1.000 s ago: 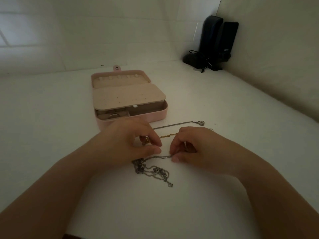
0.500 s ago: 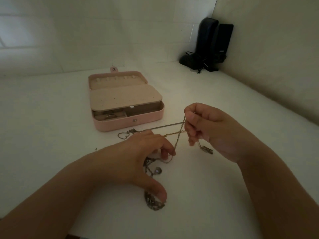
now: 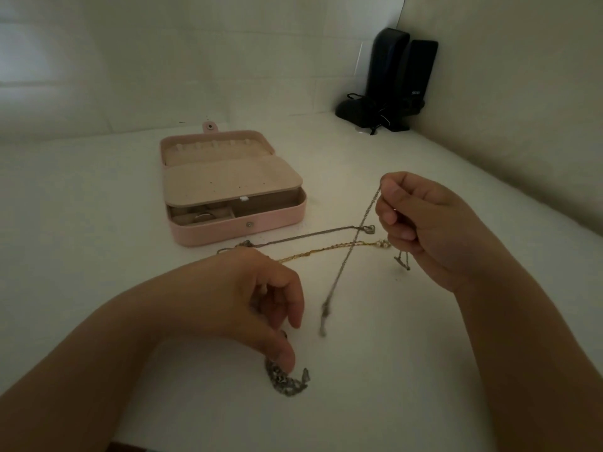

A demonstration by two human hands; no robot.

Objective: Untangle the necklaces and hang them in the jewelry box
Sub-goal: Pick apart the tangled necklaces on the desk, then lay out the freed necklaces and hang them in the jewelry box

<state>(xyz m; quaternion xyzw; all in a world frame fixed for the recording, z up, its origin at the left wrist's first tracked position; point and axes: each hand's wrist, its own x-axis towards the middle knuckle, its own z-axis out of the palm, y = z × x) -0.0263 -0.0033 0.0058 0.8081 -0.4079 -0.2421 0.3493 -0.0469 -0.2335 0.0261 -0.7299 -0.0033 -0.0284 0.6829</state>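
Pink jewelry box point(image 3: 228, 231): smooth matt shell, beige velvety lining, metal snap. Silver chain point(image 3: 350, 256) and gold chain point(image 3: 326, 251): fine metal links, faintly glinting. White tabletop point(image 3: 359, 370): matt. Black speakers point(image 3: 401, 76): smooth plastic.

Right hand point(image 3: 421, 223) pinches silver chain point(image 3: 350, 256) aloft.

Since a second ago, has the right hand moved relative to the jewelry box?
Yes. The right hand has lifted up and away to the right, now level with the jewelry box front edge, pulling a silver chain taut.

Home desk corner, white desktop point(image 3: 98, 203), black speakers point(image 3: 401, 79), plain walls
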